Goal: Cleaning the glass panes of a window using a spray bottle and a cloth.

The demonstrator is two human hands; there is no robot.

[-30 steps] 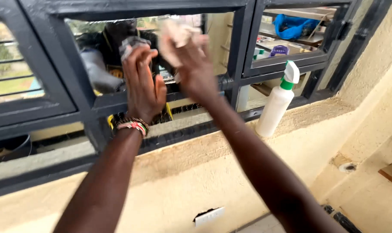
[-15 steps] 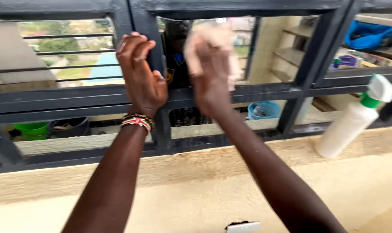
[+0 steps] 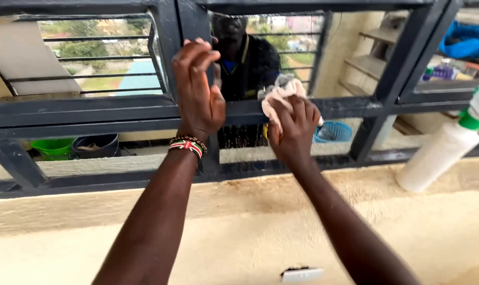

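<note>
1. The right hand (image 3: 293,126) is clenched around a crumpled pale cloth (image 3: 281,92), pressing it against the glass pane (image 3: 297,58) at the pane's lower edge, just above a dark horizontal bar of the window frame (image 3: 91,113).
2. The cloth bunches out above the knuckles, and the fingers curl over its lower part.
3. The left hand (image 3: 198,89) grips the upright bar (image 3: 184,26) of the frame just left of that pane, fingers wrapped over the metal and thumb toward the glass.
4. A beaded bracelet (image 3: 187,144) in red, green, white and black circles the left wrist.
5. The pane reflects a person in a dark top.
6. To the far right, a white spray bottle (image 3: 442,150) with a green collar and white trigger head leans on the rough cream sill (image 3: 250,200), well apart from both hands.
7. Behind the lower glass sit a green tub (image 3: 52,148) and a dark bucket (image 3: 94,145) at left, and a blue basket (image 3: 332,132) near the right hand.
8. A white wall plate (image 3: 301,274) shows on the cream wall below.
</note>
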